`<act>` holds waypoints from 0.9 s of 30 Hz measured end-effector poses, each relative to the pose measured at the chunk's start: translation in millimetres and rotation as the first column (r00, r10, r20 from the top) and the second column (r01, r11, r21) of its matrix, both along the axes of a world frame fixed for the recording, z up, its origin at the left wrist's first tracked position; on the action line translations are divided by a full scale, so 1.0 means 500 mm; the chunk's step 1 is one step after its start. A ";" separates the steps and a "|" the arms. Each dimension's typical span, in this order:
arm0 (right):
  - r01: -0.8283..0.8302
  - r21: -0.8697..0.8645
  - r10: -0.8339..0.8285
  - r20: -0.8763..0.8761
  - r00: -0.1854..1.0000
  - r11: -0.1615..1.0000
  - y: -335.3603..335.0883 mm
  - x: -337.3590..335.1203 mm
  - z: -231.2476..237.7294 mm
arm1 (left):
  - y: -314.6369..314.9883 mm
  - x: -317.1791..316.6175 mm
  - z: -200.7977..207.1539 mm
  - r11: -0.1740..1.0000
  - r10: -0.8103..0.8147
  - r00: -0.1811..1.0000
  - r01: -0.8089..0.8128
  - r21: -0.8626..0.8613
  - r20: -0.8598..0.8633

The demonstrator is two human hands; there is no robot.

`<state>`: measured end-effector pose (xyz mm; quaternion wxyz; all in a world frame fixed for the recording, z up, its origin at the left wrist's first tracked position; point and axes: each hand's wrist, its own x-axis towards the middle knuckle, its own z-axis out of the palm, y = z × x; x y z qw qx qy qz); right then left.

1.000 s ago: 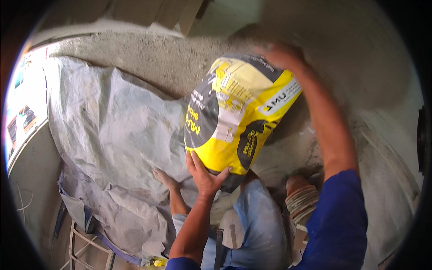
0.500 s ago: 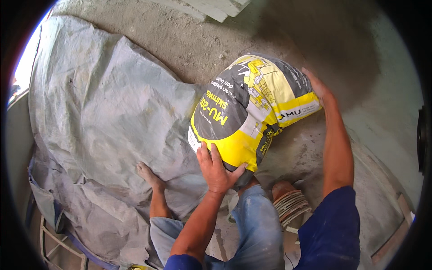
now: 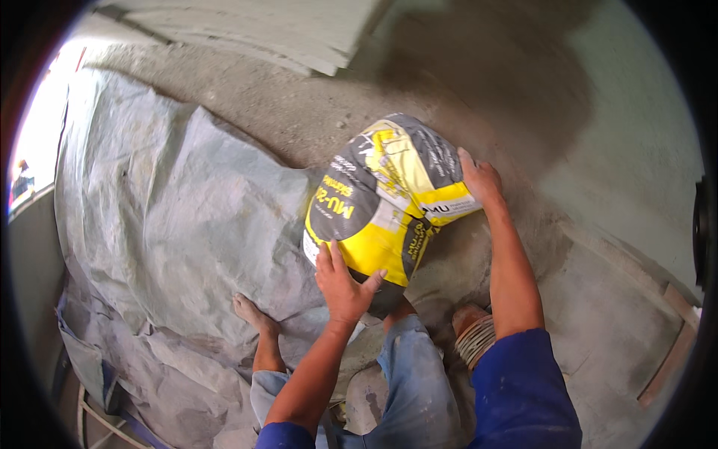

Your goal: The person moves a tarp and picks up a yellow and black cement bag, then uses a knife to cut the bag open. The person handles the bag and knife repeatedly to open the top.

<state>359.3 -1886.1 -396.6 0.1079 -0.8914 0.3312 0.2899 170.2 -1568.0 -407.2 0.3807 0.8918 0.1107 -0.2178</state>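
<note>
A bulky yellow and grey paper sack (image 3: pixel 385 202) is held up off the ground, tilted, in front of my knees. My left hand (image 3: pixel 342 283) grips its lower near end from below, fingers spread over the yellow part. My right hand (image 3: pixel 480 179) clasps the sack's far right end. Under the sack lie a dusty concrete floor and the edge of a grey tarp (image 3: pixel 172 217). A bare foot (image 3: pixel 253 314) stands on the tarp just left of my left arm.
The wrinkled tarp covers the left half of the ground. Pale flat boards (image 3: pixel 299 30) lie at the top. A wooden strip (image 3: pixel 666 359) runs along the right edge. A sandalled foot (image 3: pixel 471 333) rests on the concrete beneath the sack.
The sack has come lower and a little to the right. Both hands have stayed on it, the right hand sliding down to its right end. The view has tipped toward the floor.
</note>
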 end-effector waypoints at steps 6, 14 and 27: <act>0.420 0.613 -0.413 -0.163 0.896 0.669 -0.208 -0.018 -0.131 | -0.063 0.047 -0.037 0.978 0.044 0.997 -0.055 0.203 0.058; 0.544 0.606 -0.660 -0.042 0.750 0.580 -0.297 -0.189 -0.442 | -0.050 0.028 -0.063 0.980 0.012 0.997 -0.027 0.199 0.078; 0.537 0.623 -0.670 -0.027 0.741 0.569 -0.242 -0.189 -0.423 | -0.020 0.059 -0.069 0.990 -0.052 0.997 0.045 0.134 0.048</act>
